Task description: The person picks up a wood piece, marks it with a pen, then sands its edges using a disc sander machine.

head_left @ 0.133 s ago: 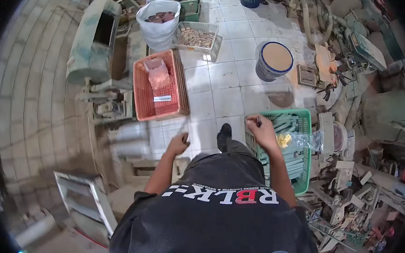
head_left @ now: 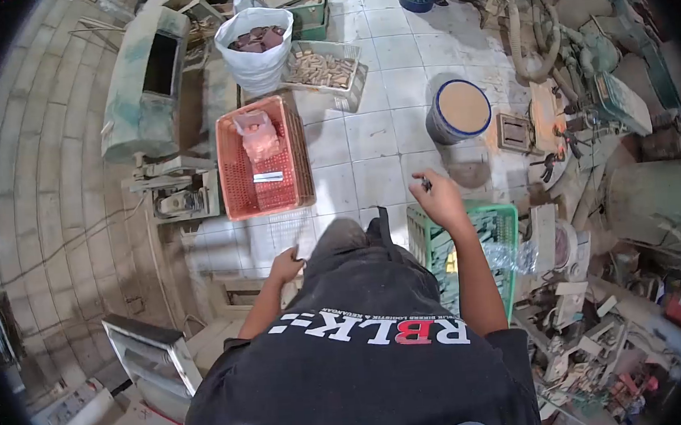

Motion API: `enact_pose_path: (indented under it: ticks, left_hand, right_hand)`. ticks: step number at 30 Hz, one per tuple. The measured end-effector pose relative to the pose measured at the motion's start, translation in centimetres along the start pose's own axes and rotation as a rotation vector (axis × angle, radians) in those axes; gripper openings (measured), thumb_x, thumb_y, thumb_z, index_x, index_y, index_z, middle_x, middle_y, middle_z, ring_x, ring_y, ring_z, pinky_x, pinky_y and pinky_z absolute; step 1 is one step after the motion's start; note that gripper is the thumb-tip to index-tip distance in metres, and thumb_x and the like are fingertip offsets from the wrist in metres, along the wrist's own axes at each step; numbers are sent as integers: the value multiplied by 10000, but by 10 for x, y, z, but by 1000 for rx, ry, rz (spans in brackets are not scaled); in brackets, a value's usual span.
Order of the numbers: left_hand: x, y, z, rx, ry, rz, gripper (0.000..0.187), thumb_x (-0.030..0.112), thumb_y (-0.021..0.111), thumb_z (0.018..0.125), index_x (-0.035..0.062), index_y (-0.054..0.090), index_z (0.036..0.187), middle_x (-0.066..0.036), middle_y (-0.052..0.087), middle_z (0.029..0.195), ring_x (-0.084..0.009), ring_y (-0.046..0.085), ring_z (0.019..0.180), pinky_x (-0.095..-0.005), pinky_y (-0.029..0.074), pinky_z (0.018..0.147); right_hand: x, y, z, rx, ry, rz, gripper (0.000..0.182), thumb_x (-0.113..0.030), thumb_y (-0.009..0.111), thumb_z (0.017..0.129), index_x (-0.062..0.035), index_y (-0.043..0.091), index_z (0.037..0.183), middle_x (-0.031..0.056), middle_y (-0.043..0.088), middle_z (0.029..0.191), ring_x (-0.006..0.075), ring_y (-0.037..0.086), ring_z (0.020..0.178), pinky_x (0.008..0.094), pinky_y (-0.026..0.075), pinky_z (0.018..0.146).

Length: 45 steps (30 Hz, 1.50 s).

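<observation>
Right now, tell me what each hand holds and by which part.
The right hand pinches a small dark object at the fingertips; which part cannot be told. Whether the left hand holds anything cannot be told.

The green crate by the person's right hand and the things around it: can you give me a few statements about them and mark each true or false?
1. The right hand is raised above the green crate and pinches a small dark thing. True.
2. The orange crate stands on the tiled floor ahead of the person. True.
3. The bucket is tipped on its side. False: it stands upright, its round top facing up.
4. The white sack lies inside the green crate. False: it stands beyond the orange crate.
5. The left hand is down near the knee. True.
</observation>
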<state>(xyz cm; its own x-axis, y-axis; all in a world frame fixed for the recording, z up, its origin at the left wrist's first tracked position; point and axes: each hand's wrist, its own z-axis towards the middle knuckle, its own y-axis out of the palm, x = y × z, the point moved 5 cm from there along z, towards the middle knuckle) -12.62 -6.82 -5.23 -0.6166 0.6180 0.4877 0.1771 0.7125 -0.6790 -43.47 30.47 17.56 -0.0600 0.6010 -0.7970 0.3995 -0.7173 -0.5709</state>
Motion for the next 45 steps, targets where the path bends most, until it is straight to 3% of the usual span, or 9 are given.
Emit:
enact_pose_path:
  ticks: [8,14,17,21,28,30,32,33,45]
  left_hand:
    - [-95,16,207,-198,-177,11,636,497,737,848,9,696,1254,-246,707,1246,-392,650,1220,-469,503,1034]
    - [238,-188,433,-139,23,-90,731,330,758,882,-22,510,1473,-275,677,1302,-386,665,1203,-433,521,1033]
    - [338,-243,562,-145,110,-101,730,360,786,857,59,537,1474,-229,711,1224,-372,682,1138,-428,529,984]
    - [472,-310,689,-64,303,37,699,364,797,852,74,560,1442,-220,718,1175,-379,693,1081,-434,536,947]
    - [619,-392,800,36,357,-9,624,367,771,878,96,584,1408,-177,735,1057,-367,709,985,-426,546,893]
    - [667,-436,812,33,384,-35,617,364,766,880,92,589,1404,-176,729,1039,-366,707,972,-426,544,885]
    - [695,-467,831,89,484,-92,611,350,758,870,81,604,1396,-180,711,987,-370,697,943,-434,534,875]
    - [706,-482,841,86,466,-97,611,350,758,870,81,604,1396,-180,711,987,-370,697,943,-434,534,875]
    - [885,-699,1140,202,844,-246,763,657,611,927,58,588,1398,-129,667,1030,-273,656,971,-399,501,906]
  right_hand:
    - [228,45,177,38,451,112,393,-372,660,947,17,706,919,113,693,732,209,653,665,399,502,631]
    - [248,29,166,-191,1235,161,678,-570,532,1018,62,676,1219,214,728,874,356,701,685,450,549,703]
    - [345,50,191,-183,334,-345,600,-493,516,1044,61,675,1212,206,717,853,314,675,645,410,538,675]
    - [295,-1,325,23,856,254,562,-449,490,1050,49,673,1235,258,730,975,412,708,797,452,554,740]
    - [420,-23,650,-420,328,-272,583,-465,471,1041,41,663,1257,290,706,1109,469,685,965,481,539,832]
    - [393,-86,751,-15,559,52,379,-350,542,1031,-18,720,1058,150,711,937,283,662,874,456,517,774]
    - [280,-155,862,61,-216,-471,322,-287,599,993,-2,719,1085,84,654,835,211,613,725,389,504,656]
    - [162,-182,921,-120,362,142,283,-229,613,970,-5,717,1109,61,627,817,178,602,701,353,493,630]
    - [-157,-118,1359,-271,-179,204,652,-280,848,808,-46,629,1375,196,697,1219,288,690,1111,370,529,971]
